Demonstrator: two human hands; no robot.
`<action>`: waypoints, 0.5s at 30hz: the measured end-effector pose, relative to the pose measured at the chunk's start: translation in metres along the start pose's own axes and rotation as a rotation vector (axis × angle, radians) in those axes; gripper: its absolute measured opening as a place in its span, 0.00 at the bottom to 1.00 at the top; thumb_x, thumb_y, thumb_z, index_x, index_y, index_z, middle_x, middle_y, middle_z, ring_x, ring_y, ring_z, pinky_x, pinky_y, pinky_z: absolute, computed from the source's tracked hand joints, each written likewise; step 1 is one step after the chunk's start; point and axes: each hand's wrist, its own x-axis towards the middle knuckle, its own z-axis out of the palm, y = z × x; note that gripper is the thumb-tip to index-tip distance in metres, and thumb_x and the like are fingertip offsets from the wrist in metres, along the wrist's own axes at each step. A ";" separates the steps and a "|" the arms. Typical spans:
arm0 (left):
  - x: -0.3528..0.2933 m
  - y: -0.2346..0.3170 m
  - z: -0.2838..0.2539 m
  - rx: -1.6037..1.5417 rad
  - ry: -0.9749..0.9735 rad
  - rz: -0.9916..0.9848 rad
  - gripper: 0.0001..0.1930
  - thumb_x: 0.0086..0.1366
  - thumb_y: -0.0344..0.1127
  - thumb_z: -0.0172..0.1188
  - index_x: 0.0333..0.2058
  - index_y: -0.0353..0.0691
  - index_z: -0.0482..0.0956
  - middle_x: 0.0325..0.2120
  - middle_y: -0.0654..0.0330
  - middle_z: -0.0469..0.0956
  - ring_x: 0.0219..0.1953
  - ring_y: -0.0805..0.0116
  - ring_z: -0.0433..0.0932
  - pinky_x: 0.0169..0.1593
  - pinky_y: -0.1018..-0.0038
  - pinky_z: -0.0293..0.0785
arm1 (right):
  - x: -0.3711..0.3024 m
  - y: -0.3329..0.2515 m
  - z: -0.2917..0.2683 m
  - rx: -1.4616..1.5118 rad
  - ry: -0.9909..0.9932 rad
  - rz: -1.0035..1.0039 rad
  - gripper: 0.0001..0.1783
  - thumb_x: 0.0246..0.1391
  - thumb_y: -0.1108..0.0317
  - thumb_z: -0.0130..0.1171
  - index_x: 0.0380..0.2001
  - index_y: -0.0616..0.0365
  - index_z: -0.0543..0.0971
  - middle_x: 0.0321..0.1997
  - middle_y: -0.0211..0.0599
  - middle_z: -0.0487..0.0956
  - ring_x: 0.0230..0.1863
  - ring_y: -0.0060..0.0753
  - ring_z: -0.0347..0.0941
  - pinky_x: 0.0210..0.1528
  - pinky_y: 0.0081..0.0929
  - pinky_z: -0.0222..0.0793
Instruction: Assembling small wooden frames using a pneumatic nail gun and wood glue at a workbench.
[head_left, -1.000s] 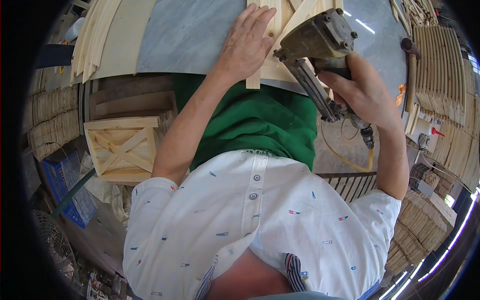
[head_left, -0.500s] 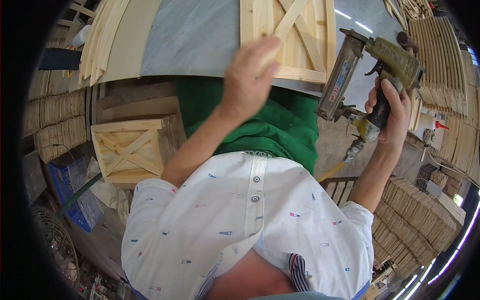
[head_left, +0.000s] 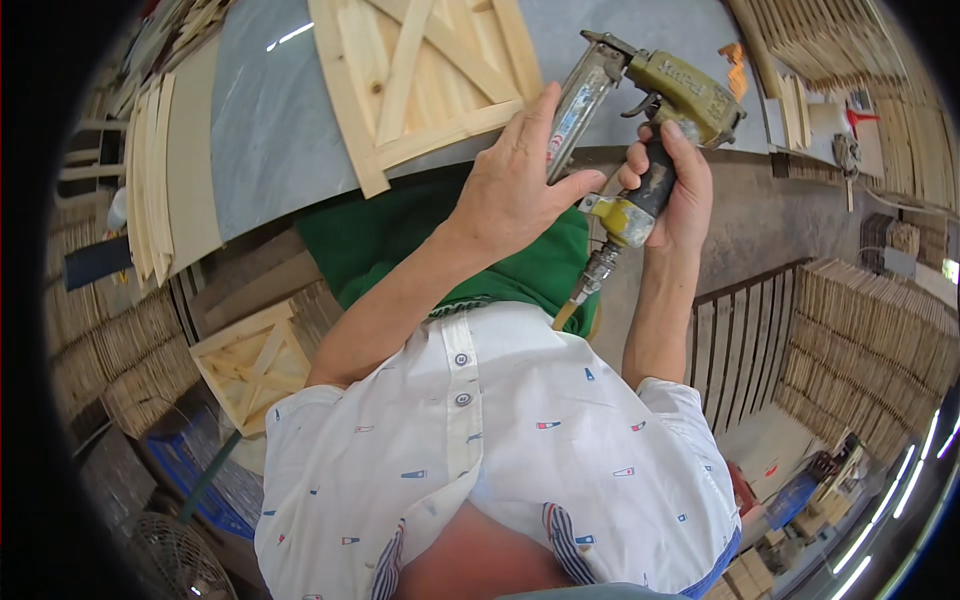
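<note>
My right hand point(head_left: 682, 190) is wrapped round the black grip of an olive-green pneumatic nail gun point(head_left: 690, 90), held up over the table's near edge. A hose fitting hangs from its lower end, and its long metal magazine slants at the left. Beside that magazine is my left hand point(head_left: 515, 190), fingers stretched out and thumb apart; whether it touches the metal I cannot tell. Just beyond my left hand, a pale wooden panel point(head_left: 358, 95) with crossed slats and a frame lies tilted on the grey tabletop point(head_left: 262, 120).
Loose wooden strips point(head_left: 150, 180) lie at the table's left end. Below it stands a stack of similar crossed panels point(head_left: 255, 365). Piled slatted boards point(head_left: 870, 350) rise at the right, near a red-tipped bottle point(head_left: 835, 118). A fan point(head_left: 175, 555) stands at lower left.
My view has turned to the right, so the panel and table appear farther left and tilted. The nail gun and my left hand have come closer together.
</note>
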 end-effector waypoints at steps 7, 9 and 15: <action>0.009 0.001 0.011 0.214 -0.086 0.251 0.38 0.52 0.44 0.66 0.56 0.28 0.61 0.52 0.41 0.68 0.39 0.47 0.78 0.39 0.66 0.78 | -0.017 -0.001 -0.014 0.054 0.116 -0.029 0.10 0.56 0.69 0.55 0.36 0.64 0.69 0.29 0.38 0.71 0.22 0.25 0.66 0.18 0.23 0.65; 0.009 0.004 0.018 0.237 -0.081 0.262 0.37 0.52 0.44 0.66 0.55 0.28 0.62 0.51 0.40 0.69 0.37 0.47 0.78 0.37 0.67 0.78 | -0.020 -0.003 -0.018 0.047 0.128 -0.036 0.10 0.57 0.69 0.54 0.38 0.64 0.69 0.30 0.38 0.71 0.23 0.24 0.65 0.19 0.22 0.64; 0.002 0.009 0.032 0.290 -0.128 0.229 0.30 0.57 0.39 0.63 0.55 0.32 0.64 0.54 0.43 0.68 0.39 0.48 0.78 0.38 0.68 0.78 | -0.024 -0.008 -0.033 0.069 0.231 -0.069 0.10 0.56 0.69 0.55 0.37 0.64 0.69 0.30 0.37 0.71 0.23 0.24 0.65 0.19 0.21 0.63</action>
